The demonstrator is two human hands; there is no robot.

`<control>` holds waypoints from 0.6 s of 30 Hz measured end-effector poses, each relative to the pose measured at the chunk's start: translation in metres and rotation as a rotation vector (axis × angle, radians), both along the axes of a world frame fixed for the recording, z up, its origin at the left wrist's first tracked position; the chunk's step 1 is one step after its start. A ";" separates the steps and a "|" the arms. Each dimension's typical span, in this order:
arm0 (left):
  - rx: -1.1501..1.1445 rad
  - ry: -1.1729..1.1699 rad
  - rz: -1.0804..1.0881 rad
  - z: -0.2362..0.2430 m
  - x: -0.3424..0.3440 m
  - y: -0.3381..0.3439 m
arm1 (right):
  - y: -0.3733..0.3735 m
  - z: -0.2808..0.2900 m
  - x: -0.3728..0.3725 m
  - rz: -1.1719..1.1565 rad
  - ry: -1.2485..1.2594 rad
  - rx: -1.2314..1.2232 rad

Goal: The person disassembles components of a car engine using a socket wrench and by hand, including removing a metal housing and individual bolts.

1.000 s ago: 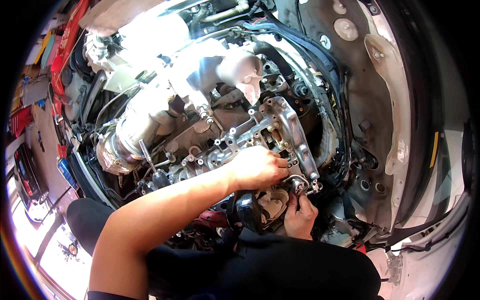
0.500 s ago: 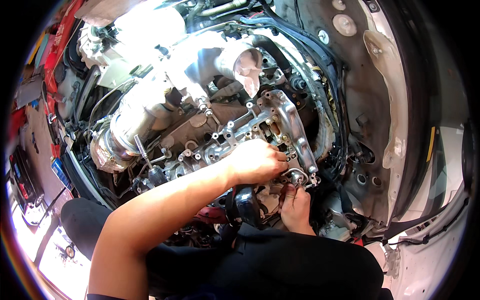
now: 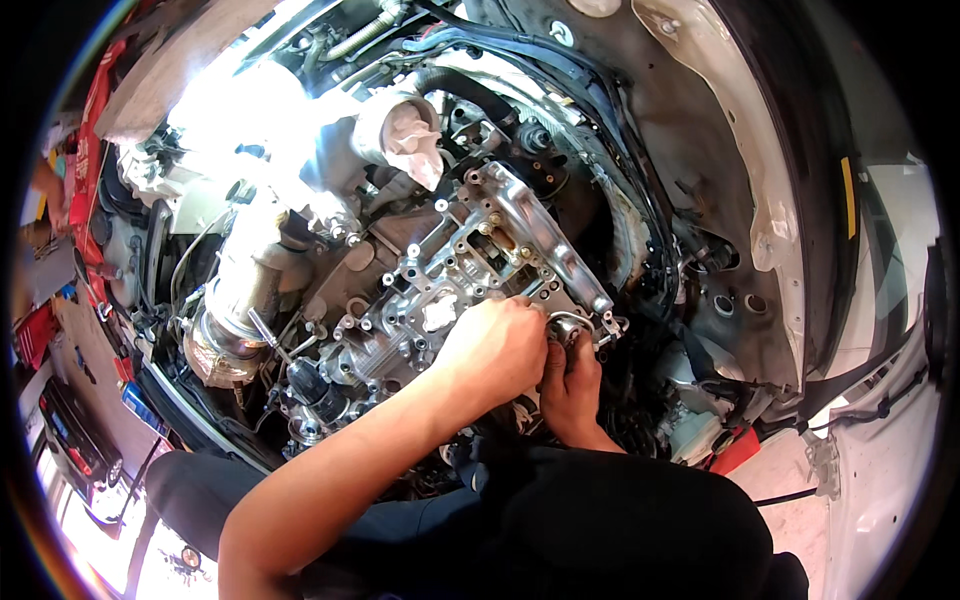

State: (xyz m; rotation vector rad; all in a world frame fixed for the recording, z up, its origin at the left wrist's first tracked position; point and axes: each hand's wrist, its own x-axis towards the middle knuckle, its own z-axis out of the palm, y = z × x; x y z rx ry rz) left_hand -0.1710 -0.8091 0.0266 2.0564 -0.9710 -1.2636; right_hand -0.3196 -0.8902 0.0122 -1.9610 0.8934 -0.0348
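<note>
An engine's cylinder head, silvery with many bolts and ports, fills the middle. My left hand is closed at its near right end, knuckles up. The fingertips are hidden, and so is whatever they hold. Just right of it, my right hand comes up from below, thumb and fingers pinched at a small round metal fitting with a thin curved pipe beside it. The two hands almost touch. A smooth metal rail-like cover runs along the head's right side, above the fitting.
Crumpled white paper plugs a wide pipe opening at the back. A metal exhaust canister stands left, near an upright tool shaft. Dark hoses and wiring line the right side. My dark-clothed knees are beneath my arms.
The view has shifted, so the engine sits further left and turned a little. Both hands stay at the same end of the cylinder head, drawn closer together.
</note>
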 end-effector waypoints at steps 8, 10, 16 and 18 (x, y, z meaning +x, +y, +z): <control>0.015 -0.087 0.142 0.003 -0.014 0.002 | -0.007 -0.009 -0.046 -0.003 -0.044 0.090; -0.004 -0.148 0.101 0.000 -0.014 0.002 | -0.009 -0.008 -0.043 0.033 -0.020 0.066; -0.009 -0.190 0.189 0.001 -0.011 0.006 | -0.007 0.003 -0.012 0.066 0.014 0.080; 0.072 -0.089 0.296 0.010 0.002 0.007 | -0.005 0.005 -0.006 0.076 0.022 0.051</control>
